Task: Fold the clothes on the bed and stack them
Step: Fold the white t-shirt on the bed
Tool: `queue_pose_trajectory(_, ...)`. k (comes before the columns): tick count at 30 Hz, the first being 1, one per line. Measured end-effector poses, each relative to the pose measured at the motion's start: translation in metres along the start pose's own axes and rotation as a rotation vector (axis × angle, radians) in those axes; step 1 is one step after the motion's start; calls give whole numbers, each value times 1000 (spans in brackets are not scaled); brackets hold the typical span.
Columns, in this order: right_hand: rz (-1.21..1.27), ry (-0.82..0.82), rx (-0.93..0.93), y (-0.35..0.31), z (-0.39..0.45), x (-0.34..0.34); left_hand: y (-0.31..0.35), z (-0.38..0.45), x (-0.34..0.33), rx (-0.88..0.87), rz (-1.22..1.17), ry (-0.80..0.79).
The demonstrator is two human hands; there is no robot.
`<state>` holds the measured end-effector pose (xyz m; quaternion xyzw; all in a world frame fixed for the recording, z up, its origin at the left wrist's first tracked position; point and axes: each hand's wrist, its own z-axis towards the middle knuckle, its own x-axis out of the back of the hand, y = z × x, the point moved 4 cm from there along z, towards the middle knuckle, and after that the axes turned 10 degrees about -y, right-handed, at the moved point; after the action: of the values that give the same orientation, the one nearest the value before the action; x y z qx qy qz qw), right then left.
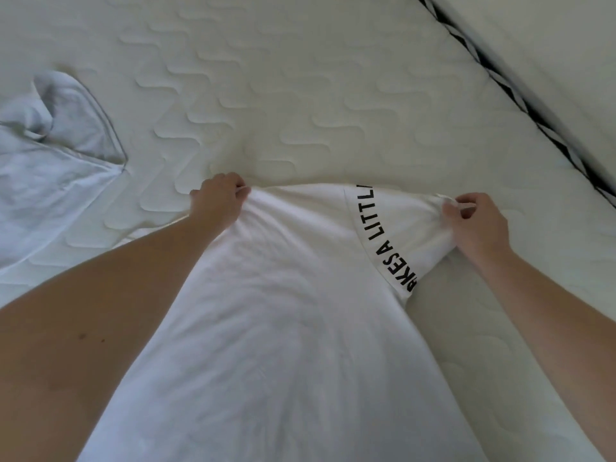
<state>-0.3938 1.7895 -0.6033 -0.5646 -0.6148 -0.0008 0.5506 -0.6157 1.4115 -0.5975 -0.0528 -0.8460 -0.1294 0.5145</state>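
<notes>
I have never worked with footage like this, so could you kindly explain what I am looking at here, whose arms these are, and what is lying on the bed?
There is no machine here: the single picture comes from a wide-angle camera worn on a person's head, looking down at their own bare arms. The left hand and the right hand each pinch the far edge of a white T-shirt spread on a quilted mattress. On the right side, a part of the shirt is turned over, showing black printed letters. Another pale garment lies crumpled at the left, apart from the shirt. A black-and-white trim runs along the mattress edge.
</notes>
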Motion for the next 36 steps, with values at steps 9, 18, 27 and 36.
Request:
queue_pose_trajectory(9, 371, -347, 77, -5, -19, -4, 93, 5, -8, -314, -171, -277)
queue_pose_trajectory(18, 564, -552, 99, 31, -43, -20, 228, 1, -38, -502, -90, -412)
queue_pose_trajectory(27, 350, -548, 161, 39, -42, -24, 289, -2, -42, -534, 30, -470)
queue_pose_trajectory(36, -176, -103, 534, 75, -72, -1, 295, 6, -44, -533, -91, -470)
